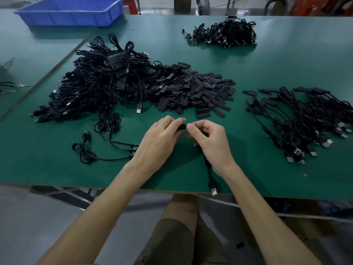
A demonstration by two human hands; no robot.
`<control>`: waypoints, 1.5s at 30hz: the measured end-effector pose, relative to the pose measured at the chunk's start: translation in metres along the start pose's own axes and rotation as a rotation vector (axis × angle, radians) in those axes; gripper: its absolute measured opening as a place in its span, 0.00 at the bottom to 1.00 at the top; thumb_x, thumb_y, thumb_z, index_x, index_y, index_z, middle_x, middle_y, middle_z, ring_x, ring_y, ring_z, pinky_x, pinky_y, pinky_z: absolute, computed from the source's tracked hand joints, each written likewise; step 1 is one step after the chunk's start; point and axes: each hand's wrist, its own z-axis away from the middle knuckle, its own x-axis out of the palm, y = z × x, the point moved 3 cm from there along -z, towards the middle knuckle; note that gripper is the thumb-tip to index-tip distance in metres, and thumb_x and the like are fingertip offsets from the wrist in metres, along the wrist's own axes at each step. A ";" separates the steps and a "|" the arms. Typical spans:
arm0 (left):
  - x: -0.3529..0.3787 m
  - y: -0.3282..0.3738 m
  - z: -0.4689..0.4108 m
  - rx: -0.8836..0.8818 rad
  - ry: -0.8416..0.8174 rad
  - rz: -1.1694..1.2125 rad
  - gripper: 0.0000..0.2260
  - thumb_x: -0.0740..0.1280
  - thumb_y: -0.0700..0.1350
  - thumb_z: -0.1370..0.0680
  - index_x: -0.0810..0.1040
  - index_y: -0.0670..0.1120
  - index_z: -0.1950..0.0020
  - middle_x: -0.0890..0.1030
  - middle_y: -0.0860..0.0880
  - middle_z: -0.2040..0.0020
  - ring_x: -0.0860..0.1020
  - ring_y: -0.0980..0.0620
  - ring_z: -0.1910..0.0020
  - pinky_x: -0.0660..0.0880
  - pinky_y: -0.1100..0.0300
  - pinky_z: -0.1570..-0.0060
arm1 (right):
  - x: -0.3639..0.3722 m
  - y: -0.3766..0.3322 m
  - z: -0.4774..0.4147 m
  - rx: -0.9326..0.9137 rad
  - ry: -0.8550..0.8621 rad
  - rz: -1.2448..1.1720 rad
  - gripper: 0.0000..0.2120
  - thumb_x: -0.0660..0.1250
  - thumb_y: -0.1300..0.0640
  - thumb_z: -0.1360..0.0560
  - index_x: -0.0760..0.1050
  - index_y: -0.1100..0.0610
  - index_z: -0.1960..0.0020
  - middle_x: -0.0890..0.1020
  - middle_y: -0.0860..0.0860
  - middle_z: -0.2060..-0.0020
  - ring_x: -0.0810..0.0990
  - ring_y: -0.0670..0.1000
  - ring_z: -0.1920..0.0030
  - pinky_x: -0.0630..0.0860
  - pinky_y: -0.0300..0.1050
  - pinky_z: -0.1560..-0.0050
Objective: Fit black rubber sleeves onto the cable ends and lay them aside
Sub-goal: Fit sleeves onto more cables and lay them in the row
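I have my left hand (162, 138) and right hand (208, 138) pinched shut together on one sleeve (182, 127) at the table's (57, 169) near middle, its cable (210, 175) trailing toward the near edge.

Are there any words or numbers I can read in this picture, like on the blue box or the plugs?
None can be read.
Blue bin: plain walls, no label showing.
USB plug by the sleeve pile: any marks too small to tell.
Green circuit boards in the cable pile: any print is too blurred to read.
Cardboard box behind the table: no readable print.
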 end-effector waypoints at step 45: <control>0.005 -0.002 0.004 0.045 -0.152 0.073 0.13 0.63 0.36 0.16 0.75 0.37 0.32 0.75 0.44 0.50 0.78 0.45 0.55 0.76 0.49 0.54 | 0.003 -0.008 0.003 0.010 -0.089 -0.074 0.10 0.70 0.57 0.19 0.76 0.57 0.58 0.79 0.44 0.67 0.76 0.44 0.63 0.73 0.44 0.56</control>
